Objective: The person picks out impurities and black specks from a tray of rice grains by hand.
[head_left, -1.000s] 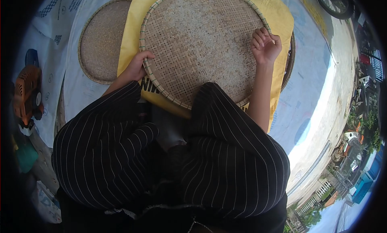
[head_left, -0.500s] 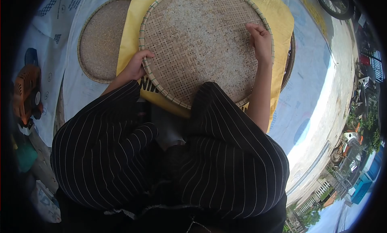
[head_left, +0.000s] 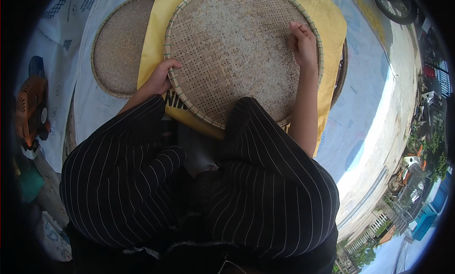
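A large round woven bamboo tray (head_left: 199,18) with a thin layer of rice grains (head_left: 246,32) rests in front of my knees on a yellow sack (head_left: 327,18). My left hand (head_left: 161,77) grips the tray's near left rim. My right hand (head_left: 302,43) lies on the grains by the right rim, fingers curled together with the fingertips pressed into the rice. Whether it holds any grains is hidden.
A second, smaller woven tray (head_left: 118,51) of husked grain lies to the left on a white printed tarp (head_left: 85,108). An orange machine (head_left: 31,110) stands at far left. My striped trouser legs (head_left: 265,179) fill the foreground. Motorbikes and a concrete edge are at right.
My right hand turned from palm-up with curled fingers to palm-down on the rice, then shifted slightly further along the right rim. The left hand kept its grip.
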{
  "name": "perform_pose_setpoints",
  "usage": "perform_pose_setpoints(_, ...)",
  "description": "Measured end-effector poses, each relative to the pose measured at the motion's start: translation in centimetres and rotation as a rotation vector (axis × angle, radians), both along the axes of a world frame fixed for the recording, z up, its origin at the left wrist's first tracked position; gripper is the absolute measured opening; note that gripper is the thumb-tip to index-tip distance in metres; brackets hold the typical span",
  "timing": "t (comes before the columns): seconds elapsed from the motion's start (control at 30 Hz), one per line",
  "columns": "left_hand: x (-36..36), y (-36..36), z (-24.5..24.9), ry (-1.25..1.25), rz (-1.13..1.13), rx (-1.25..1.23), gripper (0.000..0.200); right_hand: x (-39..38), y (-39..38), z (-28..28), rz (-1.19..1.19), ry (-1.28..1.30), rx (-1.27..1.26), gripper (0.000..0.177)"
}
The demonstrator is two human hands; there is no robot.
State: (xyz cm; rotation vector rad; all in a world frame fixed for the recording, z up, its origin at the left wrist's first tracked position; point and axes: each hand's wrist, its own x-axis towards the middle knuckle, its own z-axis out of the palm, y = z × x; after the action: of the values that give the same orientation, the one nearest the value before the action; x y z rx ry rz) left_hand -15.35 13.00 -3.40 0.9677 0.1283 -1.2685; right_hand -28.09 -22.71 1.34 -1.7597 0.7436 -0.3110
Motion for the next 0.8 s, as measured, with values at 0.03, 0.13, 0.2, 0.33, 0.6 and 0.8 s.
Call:
perform_pose_setpoints(0.03, 0.0, 0.0, -0.1, -0.002, 0.001, -0.003, 0.050, -0.7, -0.3, 0.3, 0.010, -0.327, 0.530, 0.018)
perform_pose_setpoints(0.13, 0.1, 0.0, 0.0, 0.018, -0.022, -0.003, 0.050, -1.5, 0.4, 1.1, 0.038, -0.750, 1.143, 0.010)
perform_pose_setpoints(0.2, 0.0, -0.1, 0.4, 0.016, -0.017, 0.003, 0.051, -1.6, 0.5, 1.2, 0.057, -0.854, 1.226, 0.008)
perform_pose_setpoints(0.33, 0.0, 0.0, 0.2, 0.006, -0.008, 0.015, 0.051, -1.8, -0.2, 1.2, -0.075, -0.379, 0.684, 0.013)
perform_pose_setpoints(0.6, -0.1, -0.1, 0.1, 0.006, 0.000, 0.023, 0.051, -1.0, 1.9, -0.1, -0.176, 0.331, -0.511, 0.022)
perform_pose_setpoints(0.8, 0.0, 0.1, -0.4, 0.009, 0.015, 0.013, 0.050, -0.3, 2.3, -1.4, -0.266, 0.303, -0.627, 0.024)
